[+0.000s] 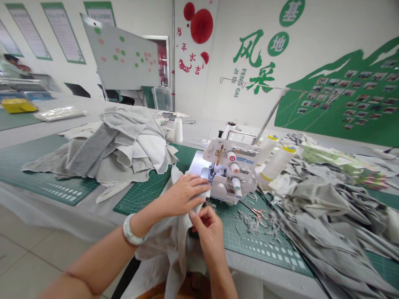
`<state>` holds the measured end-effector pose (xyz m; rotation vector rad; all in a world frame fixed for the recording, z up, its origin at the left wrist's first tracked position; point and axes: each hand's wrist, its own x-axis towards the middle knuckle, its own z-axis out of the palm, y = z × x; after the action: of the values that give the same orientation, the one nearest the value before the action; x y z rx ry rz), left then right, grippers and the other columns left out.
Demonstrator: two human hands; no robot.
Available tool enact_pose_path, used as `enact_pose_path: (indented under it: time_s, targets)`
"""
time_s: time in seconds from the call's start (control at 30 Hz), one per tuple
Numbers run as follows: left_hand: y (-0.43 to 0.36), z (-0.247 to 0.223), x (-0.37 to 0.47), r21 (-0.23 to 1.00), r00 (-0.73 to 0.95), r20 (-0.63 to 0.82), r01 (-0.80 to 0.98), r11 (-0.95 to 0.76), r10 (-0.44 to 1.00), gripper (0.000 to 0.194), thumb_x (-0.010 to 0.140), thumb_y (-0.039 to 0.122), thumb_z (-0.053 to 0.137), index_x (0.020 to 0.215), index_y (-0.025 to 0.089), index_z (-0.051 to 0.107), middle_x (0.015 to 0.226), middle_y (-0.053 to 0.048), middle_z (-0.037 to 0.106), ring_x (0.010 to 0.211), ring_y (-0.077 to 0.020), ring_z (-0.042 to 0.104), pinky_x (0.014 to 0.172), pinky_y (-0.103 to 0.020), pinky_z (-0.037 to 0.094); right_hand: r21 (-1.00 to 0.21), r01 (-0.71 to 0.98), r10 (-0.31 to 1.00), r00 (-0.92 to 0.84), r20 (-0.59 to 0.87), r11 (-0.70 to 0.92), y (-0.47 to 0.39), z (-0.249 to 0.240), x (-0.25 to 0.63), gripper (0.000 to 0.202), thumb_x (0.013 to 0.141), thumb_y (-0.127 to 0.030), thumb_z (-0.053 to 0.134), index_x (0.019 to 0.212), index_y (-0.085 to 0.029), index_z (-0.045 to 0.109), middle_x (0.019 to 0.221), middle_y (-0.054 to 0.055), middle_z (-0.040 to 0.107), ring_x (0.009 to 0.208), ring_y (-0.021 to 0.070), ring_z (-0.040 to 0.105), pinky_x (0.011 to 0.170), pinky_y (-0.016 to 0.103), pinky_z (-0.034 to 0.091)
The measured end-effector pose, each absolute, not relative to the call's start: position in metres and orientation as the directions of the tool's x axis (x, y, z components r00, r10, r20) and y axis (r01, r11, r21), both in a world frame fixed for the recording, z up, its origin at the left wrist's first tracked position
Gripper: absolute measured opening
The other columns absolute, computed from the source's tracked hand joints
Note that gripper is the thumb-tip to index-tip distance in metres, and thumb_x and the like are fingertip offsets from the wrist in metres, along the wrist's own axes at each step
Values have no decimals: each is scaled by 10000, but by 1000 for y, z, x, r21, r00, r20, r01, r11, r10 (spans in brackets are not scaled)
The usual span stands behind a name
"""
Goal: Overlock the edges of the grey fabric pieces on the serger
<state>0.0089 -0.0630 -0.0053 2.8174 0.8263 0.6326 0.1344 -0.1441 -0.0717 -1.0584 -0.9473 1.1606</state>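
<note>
A white serger sewing machine point(232, 166) stands on a green cutting mat, its lamp lit beside the needle area. Light grey fabric point(177, 232) runs from the machine's front left down over the table edge. My left hand point(187, 194) lies flat on this fabric with fingers stretched toward the presser foot, a pale bangle on the wrist. Just below and to the right, my right hand point(208, 227) pinches the fabric's edge between thumb and fingers.
Grey fabric pieces point(124, 145) are heaped at the left, and a larger pile point(324, 207) lies at the right. Rose-coloured scissors point(261, 215) rest among thread scraps right of the machine. Thread cones point(279, 162) stand behind it. A person point(14, 66) sits far left.
</note>
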Motion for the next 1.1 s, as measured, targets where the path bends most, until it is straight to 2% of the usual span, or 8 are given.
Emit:
enact_pose_path:
  time_s: [0.17,0.37,0.47,0.6,0.73,0.83,0.97,1.1]
  targets:
    - [-62,-2,12,220,778,329,488,-845,535,389,972,369,442,1329,233,517,1412,-94,495,1315,-276,416,1097,-482,292,-968,-242,983,185,17,63,-142,-71,138,356,711,-402,748,619,-200,470,543,-75,462,476,82,460,480,203,383]
    - [-59,4,15,311,738,329,504,-806,589,342,975,285,419,1271,135,502,1319,-132,565,1266,-235,476,1096,-416,330,-972,-216,976,214,45,92,-143,-70,143,354,727,-403,743,609,-198,480,562,-68,475,511,86,457,504,206,386]
    - [-55,1,14,320,756,320,481,-816,571,295,970,277,427,1219,173,545,1400,-111,511,1341,-232,413,1131,-426,285,-976,-188,972,228,66,110,-142,-68,146,354,728,-401,742,597,-197,484,563,-61,487,529,93,458,521,212,388]
    - [-52,-2,13,350,750,312,479,-805,583,336,938,310,502,1246,194,570,1431,-108,486,1377,-263,373,1139,-459,277,-980,-149,960,266,86,129,-141,-66,148,355,721,-407,741,584,-195,491,559,-56,489,541,99,459,539,222,401]
    - [-52,-1,12,362,735,334,478,-800,590,354,921,300,533,1249,184,595,1445,-127,461,1360,-282,390,1121,-475,307,-979,-167,964,257,71,117,-140,-65,148,360,711,-422,747,593,-195,493,569,-54,490,533,97,454,508,215,398]
    - [-52,0,12,358,732,362,463,-811,578,357,926,301,526,1260,194,595,1394,-118,505,1302,-260,449,1101,-447,345,-981,-156,961,266,73,117,-141,-66,148,360,719,-424,744,601,-195,492,572,-52,496,527,96,461,502,214,408]
    - [-51,-1,10,359,736,365,453,-816,570,370,925,303,531,1273,193,589,1321,-111,555,1257,-258,481,1084,-440,368,-981,-139,951,297,86,132,-141,-66,149,284,740,-391,732,737,-201,522,618,-52,525,535,100,498,486,203,419]
    - [-50,-2,9,359,748,361,439,-823,557,389,911,303,559,1287,203,574,1351,-109,541,1315,-279,428,1103,-464,342,-976,5,914,348,208,220,-143,-61,149,307,806,-338,677,1016,-227,484,847,-7,614,617,117,578,561,226,485]
